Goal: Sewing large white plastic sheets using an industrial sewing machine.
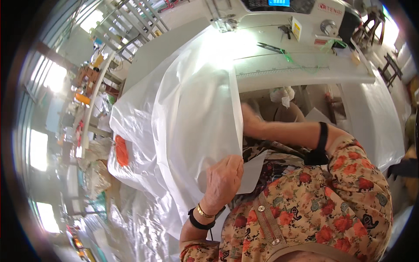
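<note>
Sheeting (196, 115), white and glossy, runs from the brightly lit working end of a sewing machine (279, 18) down to the left hand (223, 177), its right edge nearly straight, loose folds spreading leftward. At the lower end of that edge, the left fingers are together, apparently clamped on the material. Higher up, the right hand (253, 120) is blurred beside or just behind the edge; whether its fingers are apart or closed cannot be made out. Dark snips (269, 47) lie on the tabletop (279, 78), right of the sheeting and apart from it. Good handling likely means holding the edge straight under light, even tension, smoothing ripples clear of the machine, and supporting the slack so its weight does not drag the edge askew.
</note>
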Action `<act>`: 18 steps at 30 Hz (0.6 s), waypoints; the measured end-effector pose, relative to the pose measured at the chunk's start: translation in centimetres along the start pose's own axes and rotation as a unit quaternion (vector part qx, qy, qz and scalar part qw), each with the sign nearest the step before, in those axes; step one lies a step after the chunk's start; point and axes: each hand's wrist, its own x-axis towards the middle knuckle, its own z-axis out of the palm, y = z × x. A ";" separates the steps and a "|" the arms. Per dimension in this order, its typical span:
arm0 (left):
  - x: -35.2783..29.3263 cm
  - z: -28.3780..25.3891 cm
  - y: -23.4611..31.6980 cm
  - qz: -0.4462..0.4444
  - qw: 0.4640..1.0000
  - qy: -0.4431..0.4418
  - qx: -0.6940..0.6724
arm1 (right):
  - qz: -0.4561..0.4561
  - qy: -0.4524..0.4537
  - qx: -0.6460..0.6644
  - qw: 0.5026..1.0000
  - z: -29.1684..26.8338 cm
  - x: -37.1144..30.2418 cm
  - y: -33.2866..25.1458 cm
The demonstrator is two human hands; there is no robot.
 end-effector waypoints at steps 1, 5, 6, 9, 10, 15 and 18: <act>0.5 0.4 0.6 0.012 1.000 0.012 -0.009 | 0.070 0.041 0.006 0.997 -2.9 1.1 -1.1; 1.1 -0.2 1.5 0.022 0.998 0.035 -0.050 | -0.069 0.149 -0.316 0.934 -8.7 7.3 -1.7; 1.2 -0.4 1.9 0.019 0.997 0.042 -0.054 | -0.023 0.114 -0.401 0.909 -9.8 9.3 -2.2; 1.4 -1.1 2.5 0.006 0.994 0.007 -0.110 | 0.023 0.070 -0.520 0.851 -11.1 13.7 -2.4; 1.5 -1.2 2.6 0.012 0.994 0.012 -0.110 | 0.030 0.061 -0.557 0.828 -11.2 14.9 -2.2; 2.4 -0.6 3.0 0.045 0.991 0.066 -0.107 | 0.115 0.026 -0.616 0.779 -11.1 18.1 -2.7; 2.8 0.1 3.2 0.060 0.989 0.064 -0.121 | 0.131 0.023 -0.640 0.757 -11.1 19.0 -2.7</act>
